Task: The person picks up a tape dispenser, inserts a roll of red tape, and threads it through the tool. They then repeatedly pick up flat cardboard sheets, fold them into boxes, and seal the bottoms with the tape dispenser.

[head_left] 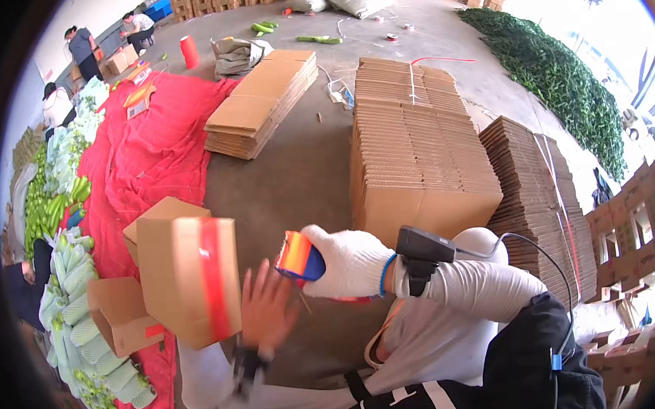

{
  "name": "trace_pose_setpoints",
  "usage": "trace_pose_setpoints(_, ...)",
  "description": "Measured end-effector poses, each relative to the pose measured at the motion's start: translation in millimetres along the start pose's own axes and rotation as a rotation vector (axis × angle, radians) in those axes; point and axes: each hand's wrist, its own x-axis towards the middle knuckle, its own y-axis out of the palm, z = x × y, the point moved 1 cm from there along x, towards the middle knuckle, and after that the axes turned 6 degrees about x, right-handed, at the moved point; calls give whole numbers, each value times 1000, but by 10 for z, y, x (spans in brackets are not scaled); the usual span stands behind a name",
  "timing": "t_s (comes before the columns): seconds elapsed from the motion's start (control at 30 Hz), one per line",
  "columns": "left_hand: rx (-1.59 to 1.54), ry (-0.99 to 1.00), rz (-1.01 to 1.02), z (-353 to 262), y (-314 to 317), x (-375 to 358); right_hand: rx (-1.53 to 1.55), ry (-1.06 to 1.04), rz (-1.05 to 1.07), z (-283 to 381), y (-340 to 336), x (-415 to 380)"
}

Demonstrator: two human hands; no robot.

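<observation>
My left hand (268,307) is bare, fingers spread, pressed against the side of a cardboard box (186,277) that it holds up. A strip of red tape (213,275) runs down the box's face. My right hand (350,263) wears a white glove and grips a tape dispenser (298,257), orange and blue, just right of the box's edge. A black device (420,250) is strapped to my right wrist.
Tall stacks of flat cardboard (414,147) stand ahead; a lower stack (265,99) lies left of them. A red tarp (152,155) holds made-up boxes (120,314) and wrapped green vegetables (70,280). Three people (82,51) work far left. Green produce (560,78) is piled right.
</observation>
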Motion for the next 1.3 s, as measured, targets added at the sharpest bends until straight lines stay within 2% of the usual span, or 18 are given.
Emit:
trace_pose_setpoints(0.07,346,-86,42,749,1072,253,9,-26,-97,-85,-45,-7)
trace_pose_setpoints(0.13,636,158,-112,2016,2187,167,26,25,-174,-183,-264,-67)
trace_pose_setpoints(0.17,256,-213,-180,2516,2403,115,50,49,-229,-307,-350,-100)
trace_pose_setpoints(0.37,358,-799,196,3939,700,-821,47,41,-534,-899,-830,-440)
trace_pose_setpoints(0.43,235,-766,194,3757,435,-771,148,151,-547,-1060,-992,-472)
trace_pose_setpoints(0.5,-105,-573,87,3106,551,-288,285,24,-746,-1340,-1147,-432)
trace_pose_setpoints(0.53,-69,-772,115,1699,265,444,553,-5,-786,-1507,-1234,-320)
trace_pose_setpoints(0.6,-645,-351,-70,694,761,1070,965,-69,-842,-2028,-1431,-34)
trace_pose_setpoints(0.63,-504,-188,-149,58,735,1434,1107,-111,-865,-2316,-1518,120)
trace_pose_setpoints(0.7,-611,-61,-219,-770,921,2025,1478,-17,-813,-2816,-1459,427)
trace_pose_setpoints(0.8,-283,-95,-281,-1503,1188,2371,1229,516,-672,-2938,-1393,310)
trace_pose_setpoints(0.9,-30,-80,-281,-1596,1280,2193,696,705,-512,-2875,-1607,80)
trace_pose_setpoints(0.97,32,-7,-331,-1517,1256,2063,210,647,-379,-2737,-1710,-134)
trace_pose_setpoints(1.03,3,69,-413,-1472,1148,1806,564,637,-453,-2564,-1628,-435)
trace_pose_setpoints(1.07,-18,101,-500,-1468,1029,1673,471,678,-403,-2575,-1608,-502)
trace_pose_setpoints(1.17,-158,116,-75,-1464,722,1404,368,623,-201,-2702,-1458,-681)
trace_pose_setpoints(1.2,-129,252,-168,-1349,700,1338,354,566,-115,-2749,-1424,-694)
trace_pose_setpoints(1.3,-252,136,-218,-711,286,996,248,416,103,-2426,-1270,-694)
